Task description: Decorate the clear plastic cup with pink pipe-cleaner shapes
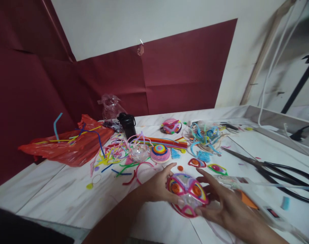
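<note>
Between my hands is a clear plastic dome (186,198) trimmed with pipe cleaners into a mask-like face, with two orange eyes and a pink outline. My left hand (158,185) grips its left side, thumb across the front and fingers behind the upper edge. On the other side my right hand (224,203) curves round the dome, its thumb at the lower right edge and its index finger raised above. Just beyond lie a red-edged eye piece (197,163), a green-edged eye piece (217,168) and an orange disc (180,168).
Large black-handled scissors (261,166) and a white glue gun (268,210) lie at right. Behind are a striped dome (160,153), a clear dome (139,153), pipe cleaners (167,142), a blue tangle (205,135), a black bottle (127,125) and a red bag (70,149).
</note>
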The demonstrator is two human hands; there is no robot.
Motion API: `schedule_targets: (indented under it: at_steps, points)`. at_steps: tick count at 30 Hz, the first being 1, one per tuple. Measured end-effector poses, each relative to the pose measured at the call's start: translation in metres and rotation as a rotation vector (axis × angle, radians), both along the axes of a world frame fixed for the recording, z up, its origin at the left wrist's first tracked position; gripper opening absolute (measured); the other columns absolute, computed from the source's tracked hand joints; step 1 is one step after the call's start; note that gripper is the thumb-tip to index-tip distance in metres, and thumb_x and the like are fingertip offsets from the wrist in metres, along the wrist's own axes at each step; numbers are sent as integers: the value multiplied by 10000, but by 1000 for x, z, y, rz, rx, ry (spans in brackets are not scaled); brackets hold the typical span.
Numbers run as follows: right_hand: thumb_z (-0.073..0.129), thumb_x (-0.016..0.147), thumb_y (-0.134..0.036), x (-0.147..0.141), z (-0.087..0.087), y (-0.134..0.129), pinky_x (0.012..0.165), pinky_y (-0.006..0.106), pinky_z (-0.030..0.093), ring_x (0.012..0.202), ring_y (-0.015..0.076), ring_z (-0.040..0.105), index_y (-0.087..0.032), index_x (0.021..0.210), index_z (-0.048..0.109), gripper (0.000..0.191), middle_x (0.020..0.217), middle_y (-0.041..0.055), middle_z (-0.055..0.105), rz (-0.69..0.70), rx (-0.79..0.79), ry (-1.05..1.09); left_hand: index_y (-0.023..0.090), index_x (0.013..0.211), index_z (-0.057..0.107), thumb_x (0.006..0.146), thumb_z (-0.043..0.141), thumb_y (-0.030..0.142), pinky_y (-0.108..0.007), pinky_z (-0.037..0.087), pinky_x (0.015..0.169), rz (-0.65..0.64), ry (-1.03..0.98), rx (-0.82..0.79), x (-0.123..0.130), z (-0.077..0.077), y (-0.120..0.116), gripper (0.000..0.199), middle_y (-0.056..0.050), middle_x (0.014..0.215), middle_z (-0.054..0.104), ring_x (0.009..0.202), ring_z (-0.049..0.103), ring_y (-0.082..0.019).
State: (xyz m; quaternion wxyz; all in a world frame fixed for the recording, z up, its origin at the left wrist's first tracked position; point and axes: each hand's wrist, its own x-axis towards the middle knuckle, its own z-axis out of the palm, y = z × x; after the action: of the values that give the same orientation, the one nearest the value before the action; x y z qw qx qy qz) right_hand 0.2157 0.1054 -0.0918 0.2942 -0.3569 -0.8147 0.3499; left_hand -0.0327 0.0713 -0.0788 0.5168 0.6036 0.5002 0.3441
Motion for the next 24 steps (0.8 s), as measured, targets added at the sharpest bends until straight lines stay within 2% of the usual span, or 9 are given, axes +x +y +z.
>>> schedule_targets:
  at_steps: [4, 10, 14, 17, 21, 23, 24]
  points:
    - [609, 757, -483, -3, -4, 6, 621, 399, 611, 687, 231, 689, -154, 1462, 326, 828, 1070, 154, 700, 17, -168, -14, 241, 1505, 209, 463, 913, 389, -358, 524, 735, 39, -23, -129, 1, -7, 4, 1267, -127, 1169, 567, 894, 618, -226]
    - [581, 745, -555, -7, -9, 11, 666, 446, 598, 744, 271, 709, -162, 1454, 372, 838, 1095, 181, 698, -52, -161, -6, 209, 1506, 203, 536, 874, 435, -296, 449, 736, 25, 107, -71, -3, -9, 10, 1201, -19, 912, 584, 842, 567, -170]
    - [565, 769, -559, -5, -13, 17, 717, 455, 593, 845, 293, 717, -133, 1475, 326, 859, 1137, 201, 684, -16, -158, -68, 227, 1505, 224, 539, 864, 459, -299, 449, 715, 46, 273, -13, -7, -8, 13, 1182, -26, 947, 592, 829, 563, -175]
    - [553, 784, -577, -4, -17, 20, 733, 442, 590, 895, 291, 713, -129, 1486, 291, 872, 1130, 188, 692, -15, -141, -105, 200, 1511, 212, 546, 855, 467, -304, 455, 701, 35, 330, 6, -6, -8, 15, 1189, -47, 948, 604, 831, 569, -189]
    - [526, 770, -622, -3, -17, 18, 711, 441, 587, 867, 303, 717, -120, 1463, 325, 879, 1044, 171, 727, -82, -57, -150, 214, 1516, 190, 509, 875, 435, -311, 475, 726, 35, 318, -1, -4, -1, 14, 1238, -66, 989, 618, 861, 590, -196]
    - [524, 757, -629, -1, -12, 16, 664, 437, 592, 787, 299, 725, -141, 1429, 379, 843, 1024, 160, 736, -93, -24, -166, 223, 1491, 277, 524, 868, 417, -313, 484, 757, 72, 370, 51, -8, 8, 13, 1150, -61, 997, 634, 886, 594, -197]
    - [521, 750, -633, 0, -9, 14, 629, 434, 593, 720, 290, 725, -157, 1391, 433, 804, 1008, 154, 740, -101, -13, -173, 217, 1453, 359, 563, 847, 411, -307, 488, 760, 120, 399, 101, -12, 14, 13, 1033, -57, 994, 644, 883, 600, -192]
